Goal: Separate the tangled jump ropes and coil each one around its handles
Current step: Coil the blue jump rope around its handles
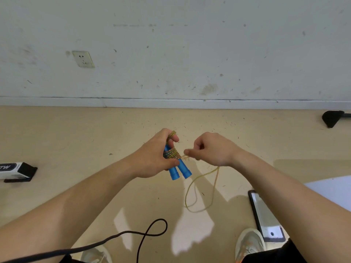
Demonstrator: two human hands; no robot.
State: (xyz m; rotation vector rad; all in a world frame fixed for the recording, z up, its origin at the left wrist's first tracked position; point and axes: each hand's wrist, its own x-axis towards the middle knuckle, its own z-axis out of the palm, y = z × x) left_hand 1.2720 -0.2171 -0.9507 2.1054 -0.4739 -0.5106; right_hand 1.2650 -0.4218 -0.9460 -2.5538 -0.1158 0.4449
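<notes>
1. Both grips are busy. The left hand [152,158] is wrapped round the two blue handles [180,171], held side by side in the air above the floor [76,139], with the thumb across them just below the coil [171,153] of yellow rope at their middle.
2. The right hand [210,150] has a narrow grip, finger and thumb pinching the strand just beside the coil.
3. Below that hand the loose rope [196,211] hangs in a slack loop; I cannot tell whether it reaches the floor.
4. A black rope [121,233] lies apart on the floor near the shoes [250,242], not touching the yellow one, so the separating looks done.
5. The step in hand, as I judge it, is winding the yellow rope round its handles, with only the hanging loop left.
6. The next move calls for carrying the pinched strand round the handles under light tension, each turn beside the last, while the left thumb pins the coil.
7. The black rope seems not yet coiled, and its handles are out of view.
</notes>
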